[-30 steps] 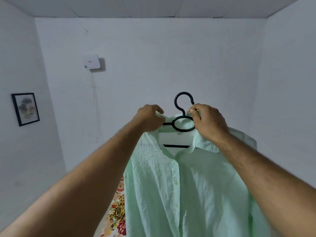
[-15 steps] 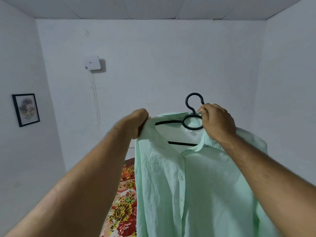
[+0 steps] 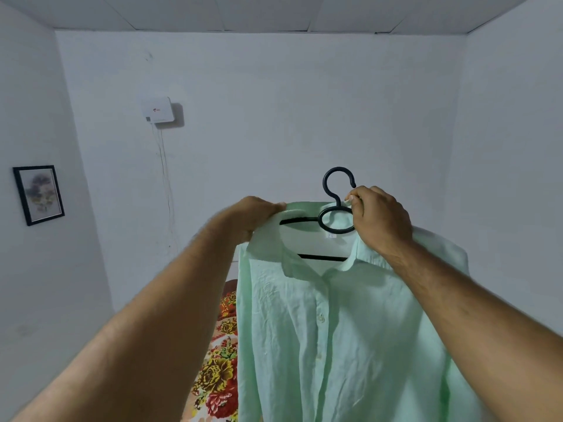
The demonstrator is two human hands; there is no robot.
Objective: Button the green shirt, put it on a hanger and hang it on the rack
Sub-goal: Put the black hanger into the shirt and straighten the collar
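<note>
The pale green shirt hangs buttoned down its front on a black hanger, held up at chest height in front of the white wall. The hanger's hook and ring stick out above the collar; its bars show inside the neck opening. My left hand grips the shirt's left shoulder and collar edge. My right hand pinches the collar and the hanger's neck just right of the hook. No rack is in view.
A flowered bedspread lies below, left of the shirt. A white box with hanging wires is fixed to the far wall. A framed picture hangs on the left wall.
My left hand slid from the collar's middle out to the shirt's left shoulder. The shirt and hanger shifted right, and more of the hanger's bar shows in the neck opening.
</note>
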